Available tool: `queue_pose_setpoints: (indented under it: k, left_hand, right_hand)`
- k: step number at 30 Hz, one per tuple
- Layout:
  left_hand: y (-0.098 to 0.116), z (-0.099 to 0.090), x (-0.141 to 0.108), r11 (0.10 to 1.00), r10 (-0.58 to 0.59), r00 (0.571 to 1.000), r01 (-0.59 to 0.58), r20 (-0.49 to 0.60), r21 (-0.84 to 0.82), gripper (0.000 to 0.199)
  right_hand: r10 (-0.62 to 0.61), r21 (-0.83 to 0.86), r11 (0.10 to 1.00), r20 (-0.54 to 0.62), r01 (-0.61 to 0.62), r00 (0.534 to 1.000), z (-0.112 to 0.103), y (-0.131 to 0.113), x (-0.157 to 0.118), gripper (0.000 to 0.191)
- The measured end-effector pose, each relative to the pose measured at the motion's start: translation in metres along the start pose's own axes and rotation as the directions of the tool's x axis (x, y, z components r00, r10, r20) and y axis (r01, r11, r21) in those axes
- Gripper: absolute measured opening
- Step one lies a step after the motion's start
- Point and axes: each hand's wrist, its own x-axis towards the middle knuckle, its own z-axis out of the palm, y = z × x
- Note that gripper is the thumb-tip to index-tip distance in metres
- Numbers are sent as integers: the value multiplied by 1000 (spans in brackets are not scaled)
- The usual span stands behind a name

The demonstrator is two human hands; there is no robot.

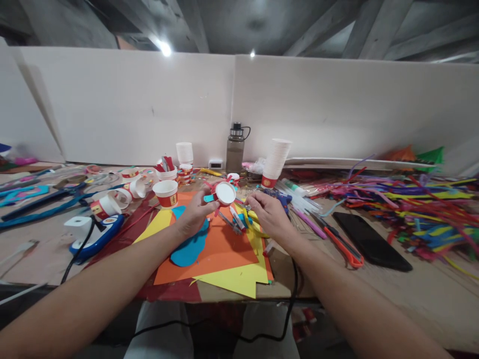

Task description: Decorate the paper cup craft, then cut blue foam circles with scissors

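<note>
My left hand (199, 212) is closed on a small cut-down paper cup (226, 193), its round white face turned toward me. Red and turquoise bits stick out from the cup's sides. Just right of it, my right hand (267, 212) is closed with fingertips pinched together; what they hold is too small to make out. Below the hands lie orange foam sheets (220, 249), yellow sheets (235, 280) and a blue cut-out piece (189, 249). Markers (237, 219) rest on the orange sheet between the hands. A blue glue gun (280, 197) lies partly hidden behind my right hand.
To the right lie an orange utility knife (343, 248), a black phone (372, 240) and a heap of coloured pipe cleaners (422, 204). A cup stack (276, 162) and bottle (235, 152) stand behind. Paper cups (165, 193) and a blue-white device (98, 237) are left. A black cable (294, 289) hangs over the edge.
</note>
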Motion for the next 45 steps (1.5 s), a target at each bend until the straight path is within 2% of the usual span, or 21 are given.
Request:
queue_pose_setpoints:
  k: [8, 17, 24, 30, 37, 45]
  left_hand:
    - [1, 1, 0, 1000, -5, 1000, 6, -7, 23, 57]
    - [-2, -1, 0, 1000, -7, 1000, 7, 2, 12, 46]
    - [0, 1, -1, 999, -29, 1000, 29, 12, 20, 51]
    - [0, 2, -1, 1000, 13, 1000, -14, 15, 14, 51]
    - [-3, 0, 0, 1000, -7, 1000, 7, 12, 13, 54]
    - [-2, 1, 1, 1000, 25, 999, -25, 35, -11, 57]
  right_hand:
    - [-12, -41, 999, 18, 12, 1000, -1, 1, 0, 30]
    - [-11, -43, 999, 12, 11, 1000, 0, 0, 0, 31]
    - [-22, -39, 999, 23, 23, 999, 1, 2, 0, 31]
    - [-15, -42, 999, 32, 16, 999, 0, 1, -1, 31]
    - [-25, -47, 999, 39, 27, 999, 0, 0, 0, 31]
    - [-29, -55, 998, 43, 32, 999, 0, 0, 0, 30]
